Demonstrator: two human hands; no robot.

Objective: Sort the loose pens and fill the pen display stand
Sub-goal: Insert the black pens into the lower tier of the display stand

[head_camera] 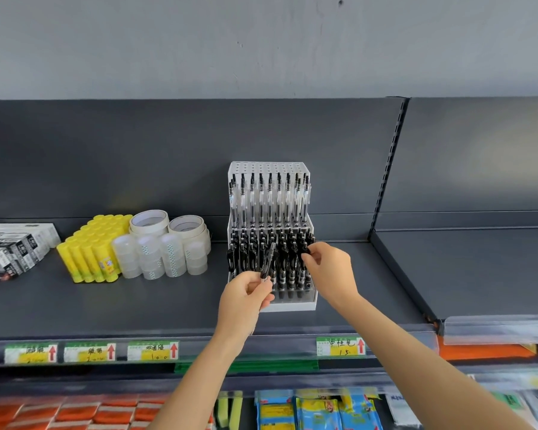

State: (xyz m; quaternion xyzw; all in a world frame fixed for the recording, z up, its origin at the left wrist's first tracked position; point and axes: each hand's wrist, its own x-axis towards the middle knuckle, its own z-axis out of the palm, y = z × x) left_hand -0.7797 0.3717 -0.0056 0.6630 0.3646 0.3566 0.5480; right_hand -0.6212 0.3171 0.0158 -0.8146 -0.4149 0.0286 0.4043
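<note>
Head view: gripping loose black pens (269, 262) in left hand (246, 301), just before the pen display stand (292, 305) on the shelf (137, 302); pinching a racked pen (306, 248) with right hand (331, 270). Could knock crowded neighbours askew, or drop the tilted bundle.

Only two arms of the person show. Bare left hand (244, 301): slender fingers, smooth rounded back, knuckles as faint ridges. Bare left forearm (202, 367): uncovered along all its visible length, slim at the wrist, widening toward the bottom edge of the view. Bare right hand (330, 268): broad smooth back, thin fingers (nails too small to judge). Bare right forearm (413, 358): narrow wrist, thickening steadily toward the lower right corner; more of it shows than of the left one. Both forearms are soft-edged, slightly blurred low in the view.
</note>
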